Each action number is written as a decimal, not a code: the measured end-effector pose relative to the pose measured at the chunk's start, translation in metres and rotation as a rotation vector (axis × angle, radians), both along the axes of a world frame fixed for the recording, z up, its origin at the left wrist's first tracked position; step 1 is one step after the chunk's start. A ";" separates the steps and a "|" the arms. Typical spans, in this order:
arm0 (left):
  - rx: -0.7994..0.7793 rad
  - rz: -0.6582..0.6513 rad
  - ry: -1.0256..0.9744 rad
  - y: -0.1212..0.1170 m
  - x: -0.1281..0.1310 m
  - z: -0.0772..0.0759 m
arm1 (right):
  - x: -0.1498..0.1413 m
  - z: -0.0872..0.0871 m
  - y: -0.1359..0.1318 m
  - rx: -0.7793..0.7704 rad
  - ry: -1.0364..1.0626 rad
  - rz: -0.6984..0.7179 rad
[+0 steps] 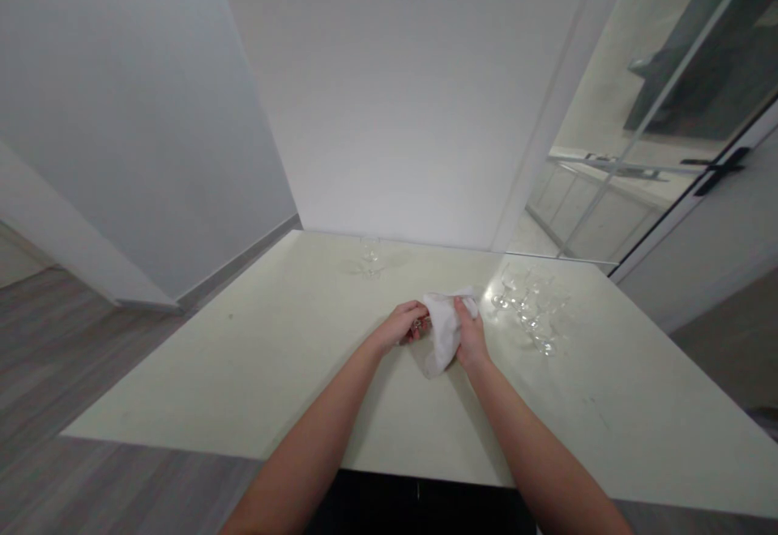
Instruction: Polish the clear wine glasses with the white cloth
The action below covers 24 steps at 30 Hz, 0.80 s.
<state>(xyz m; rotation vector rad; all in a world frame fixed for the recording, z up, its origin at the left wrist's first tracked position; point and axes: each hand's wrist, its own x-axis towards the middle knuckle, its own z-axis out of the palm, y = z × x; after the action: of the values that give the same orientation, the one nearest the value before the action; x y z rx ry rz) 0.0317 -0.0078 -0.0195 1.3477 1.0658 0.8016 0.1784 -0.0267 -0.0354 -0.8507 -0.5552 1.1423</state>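
Observation:
Over the middle of the white table, my left hand (404, 326) is closed around a small clear glass (421, 325). Only part of that glass shows between the fingers. My right hand (471, 334) grips a white cloth (445, 328), thumb on top and fingers behind it. The cloth covers the glass's right-hand side and hangs down toward the tabletop. How far it reaches into the glass is hidden.
Several clear stemmed glasses (528, 308) stand close together right of my hands. One clear glass (370, 251) stands near the wall at the table's (212, 381) far edge. A glazed door with a black handle (720, 169) lies beyond on the right.

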 end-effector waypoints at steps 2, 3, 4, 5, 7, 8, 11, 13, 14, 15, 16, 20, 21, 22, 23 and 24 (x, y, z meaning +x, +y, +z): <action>0.161 0.025 0.021 -0.002 -0.001 0.002 | 0.000 -0.001 0.001 -0.006 0.018 -0.021; 0.283 0.034 0.053 -0.004 -0.002 0.003 | 0.000 -0.001 0.002 -0.011 0.033 -0.031; 0.416 0.035 0.102 -0.007 -0.002 0.005 | 0.000 -0.002 0.003 -0.017 0.051 -0.041; 0.543 0.026 0.163 -0.010 -0.003 0.007 | 0.000 -0.003 0.004 -0.025 0.068 -0.047; 0.727 -0.010 0.283 -0.015 -0.004 0.010 | 0.001 -0.004 0.005 -0.039 0.086 -0.055; 0.772 -0.029 0.321 -0.017 -0.005 0.010 | 0.002 -0.004 0.006 -0.046 0.088 -0.057; 0.769 -0.040 0.341 -0.018 -0.005 0.009 | 0.002 -0.004 0.005 -0.060 0.072 -0.044; 0.690 -0.010 0.297 -0.014 -0.004 0.006 | 0.001 -0.004 0.004 -0.060 0.051 -0.030; 0.637 0.013 0.258 -0.010 -0.004 0.005 | 0.000 -0.003 0.003 -0.052 0.036 -0.023; 0.571 0.034 0.210 -0.007 -0.003 0.003 | 0.000 -0.003 0.002 -0.043 0.021 -0.016; 0.492 0.049 0.157 -0.003 -0.003 0.000 | -0.001 -0.002 0.001 -0.033 0.008 -0.007; 0.193 0.071 0.009 0.007 -0.002 -0.007 | -0.002 -0.002 -0.001 -0.026 -0.023 0.012; 0.159 0.073 -0.004 0.009 -0.002 -0.008 | -0.002 -0.002 -0.001 -0.026 -0.028 0.011; 0.143 0.076 -0.011 0.009 -0.002 -0.008 | -0.001 -0.002 -0.001 -0.023 -0.032 0.009; 0.138 0.077 -0.014 0.009 -0.002 -0.008 | -0.001 -0.003 -0.001 -0.022 -0.036 0.005; 0.138 0.073 -0.014 0.009 -0.002 -0.008 | -0.001 -0.003 0.000 -0.023 -0.039 0.002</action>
<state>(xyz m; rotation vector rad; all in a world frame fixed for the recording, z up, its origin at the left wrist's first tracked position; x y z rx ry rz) 0.0296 0.0011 -0.0277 1.4236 1.0697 0.9521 0.1775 -0.0270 -0.0386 -0.8942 -0.5765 1.1376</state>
